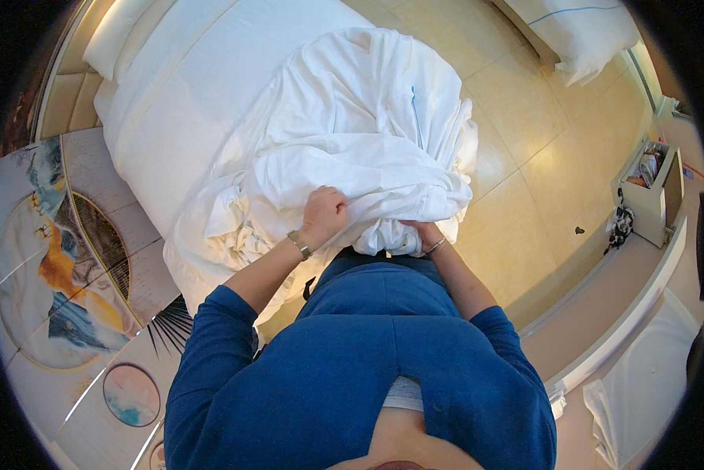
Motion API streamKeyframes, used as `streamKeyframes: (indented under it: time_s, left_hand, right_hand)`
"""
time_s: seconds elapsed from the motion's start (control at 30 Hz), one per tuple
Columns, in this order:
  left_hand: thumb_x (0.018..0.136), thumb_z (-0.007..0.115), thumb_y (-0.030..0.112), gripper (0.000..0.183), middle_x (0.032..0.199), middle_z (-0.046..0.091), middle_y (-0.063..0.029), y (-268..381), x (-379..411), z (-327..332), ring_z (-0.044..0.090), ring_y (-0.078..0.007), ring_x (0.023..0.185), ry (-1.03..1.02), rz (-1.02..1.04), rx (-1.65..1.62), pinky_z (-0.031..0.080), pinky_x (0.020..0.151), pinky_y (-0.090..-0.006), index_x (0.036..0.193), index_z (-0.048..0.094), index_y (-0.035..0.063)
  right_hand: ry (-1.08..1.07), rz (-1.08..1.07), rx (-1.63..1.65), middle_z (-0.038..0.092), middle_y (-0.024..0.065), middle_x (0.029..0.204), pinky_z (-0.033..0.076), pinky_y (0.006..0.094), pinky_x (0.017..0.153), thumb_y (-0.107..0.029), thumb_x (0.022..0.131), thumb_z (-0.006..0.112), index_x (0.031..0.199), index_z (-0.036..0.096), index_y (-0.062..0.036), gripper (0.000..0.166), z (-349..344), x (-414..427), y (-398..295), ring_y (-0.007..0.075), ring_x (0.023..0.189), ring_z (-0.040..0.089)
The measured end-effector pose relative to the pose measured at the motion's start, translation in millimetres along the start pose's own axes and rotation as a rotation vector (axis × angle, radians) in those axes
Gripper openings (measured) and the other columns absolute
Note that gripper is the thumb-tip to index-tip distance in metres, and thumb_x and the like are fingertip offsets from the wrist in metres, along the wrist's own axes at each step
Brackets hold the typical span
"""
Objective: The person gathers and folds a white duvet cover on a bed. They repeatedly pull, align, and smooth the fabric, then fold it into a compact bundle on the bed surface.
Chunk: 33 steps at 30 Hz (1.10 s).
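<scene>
A large heap of white bed linen [340, 147] lies bunched at the near end of a bed, a thin blue stripe running along one upper fold. Toward the middle of its near edge, my left hand [325, 214] is closed on a fold of the cloth, a watch on its wrist. Farther right, my right hand [425, 235] grips the bunched lower edge; its fingers are partly hidden under the fabric, and a bracelet circles the wrist. Flat white sheeting covers the mattress [199, 88] beyond the heap.
Pillows [114, 47] rest by the padded headboard [70, 100]. Decorated panels [82, 282] stand at left. Tiled floor [522, 176] extends right of the bed. A small open box with items [648, 176] sits at far right, and more white bedding [581, 29] lies at upper right.
</scene>
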<state>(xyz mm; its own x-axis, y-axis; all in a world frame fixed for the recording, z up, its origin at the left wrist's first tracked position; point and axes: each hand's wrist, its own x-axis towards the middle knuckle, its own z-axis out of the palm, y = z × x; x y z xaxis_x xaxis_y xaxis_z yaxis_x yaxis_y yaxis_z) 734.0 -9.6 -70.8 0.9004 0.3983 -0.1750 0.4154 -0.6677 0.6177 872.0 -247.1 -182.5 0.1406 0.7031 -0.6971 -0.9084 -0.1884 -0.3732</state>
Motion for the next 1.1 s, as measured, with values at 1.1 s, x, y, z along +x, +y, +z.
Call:
streamKeyframes:
  time_s: [1.1]
  left_hand:
    - [0.081,0.061,0.020,0.014,0.081,0.060,-0.0100,-29,42,-23,0.060,-0.0294,0.071,0.197,-0.055,0.031,0.049,0.061,-0.0408,0.077,0.065,0.0076]
  right_hand:
    - [0.047,0.132,0.040,0.065,0.0136,0.105,0.055,0.0402,0.081,-0.013,0.081,0.066,0.116,0.055,0.0027,0.041,18,-14,-14,0.0258,0.092,0.066]
